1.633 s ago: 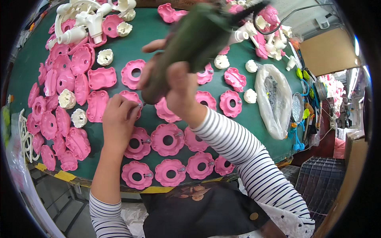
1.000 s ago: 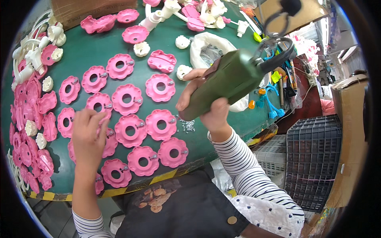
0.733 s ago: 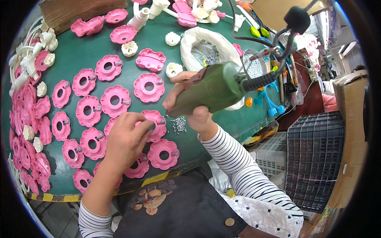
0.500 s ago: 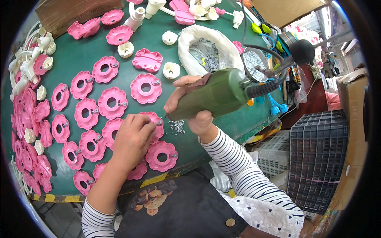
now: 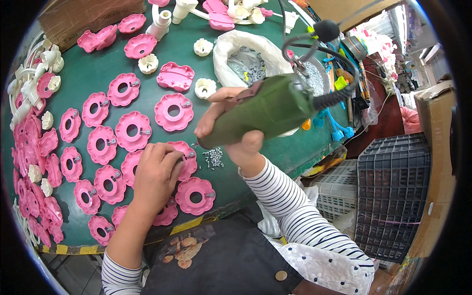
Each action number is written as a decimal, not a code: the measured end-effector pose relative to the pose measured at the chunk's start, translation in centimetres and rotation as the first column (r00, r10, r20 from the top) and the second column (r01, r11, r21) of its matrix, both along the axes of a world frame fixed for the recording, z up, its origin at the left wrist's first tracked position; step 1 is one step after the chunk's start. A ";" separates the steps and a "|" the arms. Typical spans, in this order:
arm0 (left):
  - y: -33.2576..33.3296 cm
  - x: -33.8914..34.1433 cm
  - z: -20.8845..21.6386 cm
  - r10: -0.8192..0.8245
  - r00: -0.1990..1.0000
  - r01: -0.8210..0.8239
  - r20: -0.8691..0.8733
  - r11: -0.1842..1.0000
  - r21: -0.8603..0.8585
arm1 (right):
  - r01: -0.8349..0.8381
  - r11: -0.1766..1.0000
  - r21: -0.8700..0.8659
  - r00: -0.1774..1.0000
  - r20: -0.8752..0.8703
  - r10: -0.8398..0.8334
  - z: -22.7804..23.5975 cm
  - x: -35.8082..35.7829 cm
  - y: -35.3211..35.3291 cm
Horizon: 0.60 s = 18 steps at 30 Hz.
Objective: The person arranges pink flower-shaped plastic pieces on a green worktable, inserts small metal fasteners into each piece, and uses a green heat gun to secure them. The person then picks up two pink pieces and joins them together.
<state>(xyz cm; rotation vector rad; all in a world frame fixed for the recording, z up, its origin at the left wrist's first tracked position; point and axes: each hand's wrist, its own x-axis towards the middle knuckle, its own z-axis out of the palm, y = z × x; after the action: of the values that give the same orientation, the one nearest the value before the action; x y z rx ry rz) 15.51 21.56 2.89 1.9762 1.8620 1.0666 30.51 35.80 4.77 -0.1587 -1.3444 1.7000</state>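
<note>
In my right hand (image 5: 246, 145) is a green, thick-bodied electric screwdriver (image 5: 265, 110), gripped around its body and tilted, its cable end up to the right. Its tip is hidden behind the body and my fingers. My left hand (image 5: 155, 172) rests over the pink flower-shaped pieces, fingers curled and pinched at a pink scalloped disc (image 5: 188, 169); what the fingertips hold is hidden. Many such discs, each with a round hole and a small metal clip, lie about, among them one disc (image 5: 195, 196) nearer me. A pile of small screws (image 5: 213, 158) lies beside the screwdriver.
A white bag (image 5: 223, 61) of small grey parts and a bowl of screws (image 5: 314, 78) stand beyond the screwdriver. Pink and white parts (image 5: 37, 172) heap at the left. Plastic crates (image 5: 388, 191) stand right of the green table (image 5: 147, 236). A black cable (image 5: 339, 98) loops overhead.
The cable, its hook and the black ball have swung left and away from me. The view has shifted slightly. My left hand stays at the same disc, and my right hand still grips the screwdriver.
</note>
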 end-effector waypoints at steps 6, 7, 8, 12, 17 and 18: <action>-0.1 0.1 0.0 0.014 0.999 -0.013 -0.031 1.000 0.023 | -0.012 0.999 -0.035 0.992 0.126 0.017 2.0 0.6 -2.0; -0.1 0.1 0.0 0.014 0.999 -0.013 -0.034 1.000 0.020 | -0.004 0.999 -0.046 0.994 0.110 0.009 1.2 0.4 -2.3; -0.2 0.1 0.0 0.014 0.999 -0.013 -0.038 1.000 0.017 | 0.003 0.999 -0.044 0.993 0.121 0.002 0.9 0.1 -2.5; -0.4 0.0 0.2 -0.004 0.999 0.005 -0.037 1.000 0.005 | 0.001 0.997 -0.073 0.995 0.100 0.006 0.7 0.2 -2.3; -0.9 -0.5 0.9 0.004 0.999 -0.003 0.054 1.000 -0.017 | -0.070 0.998 -0.012 0.997 0.030 0.070 3.1 0.6 -1.8; -1.0 -0.6 1.2 0.002 0.994 0.001 0.107 0.999 -0.034 | -0.062 0.998 0.010 0.998 0.008 0.062 3.6 0.5 -1.7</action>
<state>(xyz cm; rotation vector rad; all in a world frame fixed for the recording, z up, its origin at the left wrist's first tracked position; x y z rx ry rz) 14.87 20.61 4.09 1.8621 1.8134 1.1104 31.05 34.06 8.33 -0.1190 -1.3765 1.7458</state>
